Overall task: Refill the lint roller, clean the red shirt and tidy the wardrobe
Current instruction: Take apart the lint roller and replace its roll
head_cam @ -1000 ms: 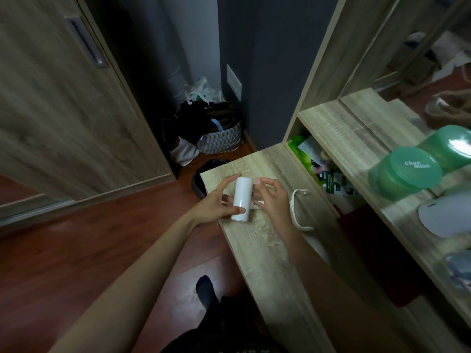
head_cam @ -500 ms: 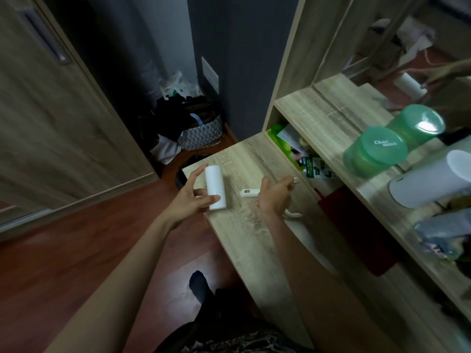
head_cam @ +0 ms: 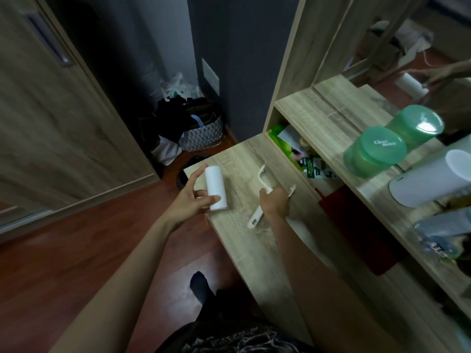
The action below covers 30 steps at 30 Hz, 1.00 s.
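The refill roll [head_cam: 216, 191] is white, the lint roller handle [head_cam: 255, 218] cream; the desk [head_cam: 244, 245] shows pale wood grain. The jar [head_cam: 373, 152] is green; the basket [head_cam: 202, 135] bears a grey-and-white lattice.

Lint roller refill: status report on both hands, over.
Left hand holds white cylindrical refill roll. Right hand grips bare white plastic roller handle at pale wooden table. Roll not yet on handle; nothing between them.

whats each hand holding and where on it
The left hand holds the white refill roll by its side; the right hand grips the lint roller handle around its middle.
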{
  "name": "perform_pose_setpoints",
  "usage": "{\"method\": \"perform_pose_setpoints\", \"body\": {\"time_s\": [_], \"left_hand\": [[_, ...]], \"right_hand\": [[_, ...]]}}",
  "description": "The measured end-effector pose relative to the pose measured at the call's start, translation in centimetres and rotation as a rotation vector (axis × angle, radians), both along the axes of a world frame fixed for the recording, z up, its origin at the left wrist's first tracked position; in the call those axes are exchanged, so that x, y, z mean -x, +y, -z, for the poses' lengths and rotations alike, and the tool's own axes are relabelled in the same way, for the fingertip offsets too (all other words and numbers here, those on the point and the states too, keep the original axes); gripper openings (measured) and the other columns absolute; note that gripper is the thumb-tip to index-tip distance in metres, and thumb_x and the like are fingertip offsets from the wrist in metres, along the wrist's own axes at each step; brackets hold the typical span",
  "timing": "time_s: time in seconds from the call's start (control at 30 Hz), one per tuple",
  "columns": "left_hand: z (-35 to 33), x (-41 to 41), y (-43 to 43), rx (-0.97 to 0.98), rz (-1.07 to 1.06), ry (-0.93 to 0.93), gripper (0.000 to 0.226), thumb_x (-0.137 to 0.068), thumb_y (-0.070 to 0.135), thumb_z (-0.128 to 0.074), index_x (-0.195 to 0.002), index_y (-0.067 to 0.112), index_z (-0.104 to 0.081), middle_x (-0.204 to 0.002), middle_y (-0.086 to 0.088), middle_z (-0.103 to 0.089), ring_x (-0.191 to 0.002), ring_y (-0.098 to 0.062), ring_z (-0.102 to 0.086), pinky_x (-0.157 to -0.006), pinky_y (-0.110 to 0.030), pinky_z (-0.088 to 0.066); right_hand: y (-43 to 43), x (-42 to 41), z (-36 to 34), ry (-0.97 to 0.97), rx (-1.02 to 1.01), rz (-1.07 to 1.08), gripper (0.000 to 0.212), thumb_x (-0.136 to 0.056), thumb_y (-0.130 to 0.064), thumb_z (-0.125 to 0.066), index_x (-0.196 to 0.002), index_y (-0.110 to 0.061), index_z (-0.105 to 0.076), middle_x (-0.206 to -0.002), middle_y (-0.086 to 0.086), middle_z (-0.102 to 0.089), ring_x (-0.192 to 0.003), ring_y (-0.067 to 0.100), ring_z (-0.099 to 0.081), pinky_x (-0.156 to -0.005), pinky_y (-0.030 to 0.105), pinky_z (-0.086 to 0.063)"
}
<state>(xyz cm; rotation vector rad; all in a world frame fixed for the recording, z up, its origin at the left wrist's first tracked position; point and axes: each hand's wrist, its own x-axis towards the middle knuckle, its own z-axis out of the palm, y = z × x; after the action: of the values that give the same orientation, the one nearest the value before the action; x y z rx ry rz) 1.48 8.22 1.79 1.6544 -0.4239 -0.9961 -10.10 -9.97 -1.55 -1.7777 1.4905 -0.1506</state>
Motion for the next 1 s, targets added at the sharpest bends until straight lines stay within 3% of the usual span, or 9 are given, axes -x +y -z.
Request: {"method": "perform_pose_setpoints", "body": {"time_s": [0.13, 0.3, 0.47, 0.57, 0.7, 0.77, 0.83, 0.9, 1.0], "left_hand": [[-0.2, -0.2, 0.2, 0.013, -0.036, 0.019, 0.081, -0.083, 0.011, -0.073, -0.141, 0.048, -0.029, -0.079, -0.007, -0.064, -0.064, -0.006, -0.06, -0.063, -0.023, -0.051], [-0.8, -1.1, 0.6, 0.066, -0.117, 0.045, 0.079, -0.086, 0.01, -0.07, -0.141, 0.048, -0.03, -0.093, -0.017, -0.069, -0.082, -0.018, -0.065, -0.072, -0.031, -0.055], [-1.7, -1.9, -0.2, 0.088, -0.212, 0.066, 0.075, -0.088, 0.003, -0.064, -0.143, 0.041, -0.028, -0.092, -0.006, -0.071, -0.074, -0.011, -0.069, -0.061, -0.024, -0.054], [-2.0, -2.5, -1.2, 0.125, -0.296, 0.095, 0.071, -0.087, 0.004, -0.064, -0.14, 0.039, -0.033, -0.115, -0.003, -0.061, -0.086, -0.019, -0.068, -0.066, -0.031, -0.056], [-2.8, -2.4, -2.6, 0.138, -0.373, 0.16, 0.065, -0.088, 0.011, -0.063, -0.138, 0.039, -0.034, -0.114, 0.001, -0.058, -0.096, -0.024, -0.066, -0.075, -0.037, -0.054], [-3.2, -2.1, -3.2, 0.134, -0.376, 0.186, 0.062, -0.089, 0.013, -0.062, -0.139, 0.038, -0.034, -0.112, 0.0, -0.06, -0.091, -0.019, -0.068, -0.075, -0.036, -0.055], [-3.4, -1.7, -3.7, 0.128, -0.371, 0.214, 0.06, -0.09, 0.016, -0.061, -0.14, 0.036, -0.033, -0.113, -0.007, -0.062, -0.082, -0.013, -0.07, -0.068, -0.031, -0.058], [-3.4, -1.4, -4.1, 0.129, -0.373, 0.243, 0.06, -0.09, 0.019, -0.062, -0.14, 0.034, -0.033, -0.121, -0.013, -0.059, -0.081, -0.013, -0.071, -0.061, -0.028, -0.057], [-3.6, -0.9, -4.4, 0.141, -0.377, 0.285, 0.058, -0.091, 0.019, -0.061, -0.14, 0.034, -0.034, -0.126, -0.016, -0.056, -0.089, -0.018, -0.069, -0.059, -0.029, -0.056]], "right_hand": [[0.6, 0.2, 0.0, -0.107, 0.047, -0.134, 0.018, -0.087, -0.021, -0.056, -0.103, -0.012, -0.056, -0.095, 0.015, -0.069, -0.088, 0.033, -0.068, -0.077, 0.039, -0.056], [0.3, 0.6, -1.9, -0.417, -0.099, -0.185, 0.022, -0.088, -0.008, -0.053, -0.106, -0.019, -0.056, -0.084, 0.0, -0.061, -0.065, 0.013, -0.057, -0.058, 0.024, -0.046], [-0.4, 0.1, -2.7, -0.704, -0.395, -0.14, 0.032, -0.085, -0.036, -0.054, -0.11, -0.015, -0.059, -0.072, 0.001, -0.053, -0.054, 0.011, -0.045, -0.045, 0.024, -0.036], [-0.7, -0.4, -2.5, -0.778, -0.436, -0.149, 0.04, -0.095, -0.04, -0.042, -0.13, -0.02, -0.043, -0.068, 0.0, -0.056, -0.042, 0.007, -0.046, -0.033, 0.02, -0.031], [-0.1, -0.4, -3.4, -0.614, -0.347, -0.184, 0.06, -0.098, -0.028, -0.041, -0.15, -0.03, -0.01, -0.071, 0.006, -0.056, -0.047, 0.007, -0.049, -0.035, 0.019, -0.032], [0.1, -0.6, -3.7, -0.591, -0.301, -0.228, 0.047, -0.097, -0.028, -0.046, -0.141, -0.019, -0.034, -0.067, 0.007, -0.056, -0.049, 0.012, -0.049, -0.036, 0.021, -0.032], [0.1, -0.8, -4.3, -0.592, -0.285, -0.251, 0.028, -0.095, -0.028, -0.051, -0.111, -0.007, -0.06, -0.066, 0.007, -0.056, -0.053, 0.016, -0.051, -0.04, 0.022, -0.036], [-0.1, -0.9, -4.7, -0.552, -0.26, -0.289, 0.031, -0.092, -0.031, -0.056, -0.095, -0.001, -0.065, -0.069, 0.01, -0.058, -0.058, 0.018, -0.055, -0.049, 0.027, -0.042], [-0.4, -1.2, -5.0, -0.458, -0.086, -0.416, 0.032, -0.094, -0.032, -0.053, -0.097, -0.002, -0.063, -0.074, 0.021, -0.06, -0.065, 0.021, -0.056, -0.061, 0.032, -0.043]]}}
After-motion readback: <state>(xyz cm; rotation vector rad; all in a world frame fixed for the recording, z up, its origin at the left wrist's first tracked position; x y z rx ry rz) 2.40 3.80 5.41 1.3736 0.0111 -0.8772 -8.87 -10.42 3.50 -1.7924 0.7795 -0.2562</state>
